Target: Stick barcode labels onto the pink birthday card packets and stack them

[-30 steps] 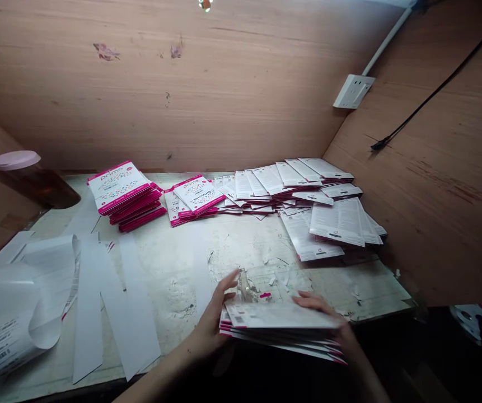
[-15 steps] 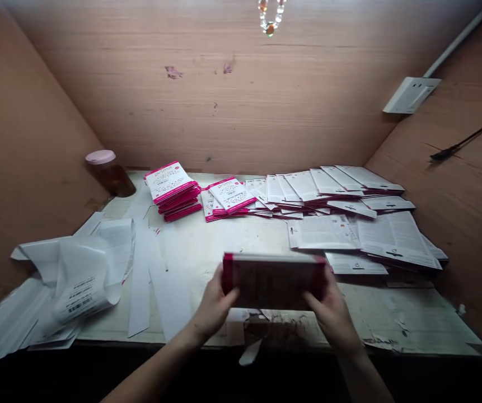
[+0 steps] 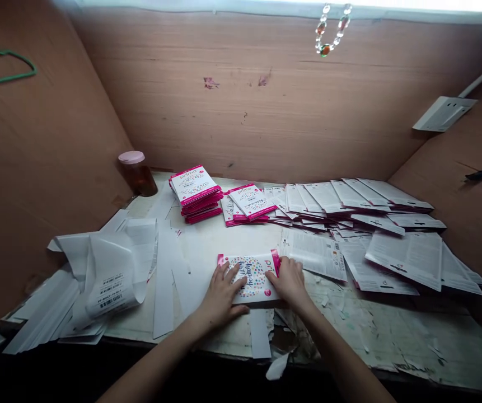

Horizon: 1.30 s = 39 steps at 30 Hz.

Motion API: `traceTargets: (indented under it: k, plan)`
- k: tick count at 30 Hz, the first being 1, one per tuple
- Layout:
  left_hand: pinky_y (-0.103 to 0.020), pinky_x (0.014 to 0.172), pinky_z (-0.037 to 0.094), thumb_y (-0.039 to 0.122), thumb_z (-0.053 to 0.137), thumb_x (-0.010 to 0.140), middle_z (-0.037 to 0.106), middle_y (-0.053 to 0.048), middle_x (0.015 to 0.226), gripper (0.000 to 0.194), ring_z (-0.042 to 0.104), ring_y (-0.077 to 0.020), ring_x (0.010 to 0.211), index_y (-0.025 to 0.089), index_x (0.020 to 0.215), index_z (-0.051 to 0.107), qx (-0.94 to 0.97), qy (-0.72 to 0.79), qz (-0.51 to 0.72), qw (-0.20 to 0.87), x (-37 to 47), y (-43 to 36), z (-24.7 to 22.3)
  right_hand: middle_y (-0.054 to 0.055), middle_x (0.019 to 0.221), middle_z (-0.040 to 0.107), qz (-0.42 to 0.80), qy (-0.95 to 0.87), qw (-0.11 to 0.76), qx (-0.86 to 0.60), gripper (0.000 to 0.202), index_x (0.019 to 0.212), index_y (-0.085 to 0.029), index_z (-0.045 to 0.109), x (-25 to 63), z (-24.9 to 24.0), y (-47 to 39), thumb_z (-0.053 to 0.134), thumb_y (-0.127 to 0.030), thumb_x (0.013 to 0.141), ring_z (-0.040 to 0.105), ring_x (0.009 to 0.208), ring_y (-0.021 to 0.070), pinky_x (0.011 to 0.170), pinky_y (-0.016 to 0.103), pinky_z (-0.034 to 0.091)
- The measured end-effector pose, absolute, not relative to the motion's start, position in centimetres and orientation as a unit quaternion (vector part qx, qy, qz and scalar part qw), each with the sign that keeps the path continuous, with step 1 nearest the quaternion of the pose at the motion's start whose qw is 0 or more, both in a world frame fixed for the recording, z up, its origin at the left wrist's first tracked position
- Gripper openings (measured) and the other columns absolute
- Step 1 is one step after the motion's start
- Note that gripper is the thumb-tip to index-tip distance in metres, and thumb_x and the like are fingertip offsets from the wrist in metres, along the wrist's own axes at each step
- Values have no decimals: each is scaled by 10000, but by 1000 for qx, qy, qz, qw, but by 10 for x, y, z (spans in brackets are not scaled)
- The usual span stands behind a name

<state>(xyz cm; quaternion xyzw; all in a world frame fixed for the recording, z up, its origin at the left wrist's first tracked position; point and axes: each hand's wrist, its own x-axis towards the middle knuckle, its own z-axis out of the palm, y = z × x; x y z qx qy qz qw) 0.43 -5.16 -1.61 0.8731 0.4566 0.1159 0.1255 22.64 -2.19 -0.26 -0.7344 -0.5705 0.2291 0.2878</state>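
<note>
A white and pink "prima" card packet (image 3: 247, 282) printed "happy birthday" among coloured dots lies flat near the table's front. My left hand (image 3: 224, 292) rests on its left part, fingers spread across the printed face. At the packet's right end, my right hand (image 3: 291, 280) grips the edge, thumb on top and fingers curled over the far corner. Behind it stands a pile of similar packets (image 3: 194, 187), pink-edged and face up. Beside that pile, a few more face-up packets (image 3: 251, 201) overlap.
White-backed packets (image 3: 404, 254) spread over the right side. Crumpled printed plastic (image 3: 110, 268) and white strips (image 3: 56, 313) lie left. A lidded brown jar (image 3: 137, 176) stands at the back left. Peeling surface (image 3: 285, 336) marks the front edge. A bead string (image 3: 324, 47) hangs above.
The packet, held up on edge between both hands before, now lies flat on the table. My left hand has spread over its face. The view has shifted left and upward.
</note>
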Motion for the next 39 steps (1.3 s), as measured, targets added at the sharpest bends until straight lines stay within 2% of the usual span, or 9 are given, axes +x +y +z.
traceTargets:
  k: [3,6,14,18,20,24,30,35,39]
  plan:
    - [-657,1073,269,605,765,648,414,-157,1468,764,303,-457,1346,248,1293,565,882,448,98,105,2,-46,-21,171,1226,493,140,-655,242,-702,376,1103,-185,559,213,7,14,673,-231,748,415,1198,378,985,511,325]
    - [-652,1074,274,662,696,689,424,-155,1457,743,295,-457,1352,246,1291,566,887,439,109,98,1,-45,-24,133,1143,528,201,-686,219,-664,247,1070,-170,574,196,6,67,587,-228,830,478,1136,286,964,396,370]
    - [-585,1103,302,600,629,786,390,-183,1471,655,259,-394,1405,191,1290,543,894,414,127,118,1,-48,-17,73,952,564,249,-672,230,-658,324,847,-180,567,186,-3,126,762,-177,589,551,953,268,803,366,452]
    - [-584,1094,316,577,601,815,406,-178,1460,612,275,-394,1399,202,1294,536,895,408,133,120,0,-47,-12,-13,808,604,270,-709,290,-584,292,1000,-203,551,192,10,87,634,-171,722,590,741,170,682,280,481]
    - [-581,1094,318,573,606,811,412,-175,1455,600,300,-391,1387,205,1279,539,896,406,137,117,0,-46,-13,-20,797,636,271,-735,314,-536,196,977,-218,578,196,10,51,582,-168,787,615,741,154,713,272,498]
    - [-565,1111,302,547,632,797,425,-200,1441,621,319,-382,1380,156,1265,519,892,409,150,123,1,-44,-18,61,923,711,233,-775,350,-472,144,843,-214,648,203,-13,-20,527,-136,854,668,928,209,844,354,522]
    - [-544,1099,312,571,619,792,469,-174,1405,722,358,-387,1346,194,1384,450,895,406,130,130,4,-40,-12,109,1229,653,158,-831,337,-412,256,1097,-213,635,208,-29,-90,497,-113,907,546,1240,254,1024,482,470]
    - [-528,1108,291,552,643,772,382,-116,1504,708,335,-395,1351,217,1375,483,902,392,121,134,5,-38,-6,147,1199,649,116,-891,257,-356,394,1162,-164,588,224,-20,-145,703,-237,792,583,1140,332,919,513,531]
    - [-541,1137,214,542,610,802,411,-75,1499,699,354,-387,1342,211,1398,455,913,370,110,136,6,-38,-6,137,1069,677,70,-900,262,-342,217,1082,-145,595,229,-16,-159,577,-133,867,631,948,266,808,423,560]
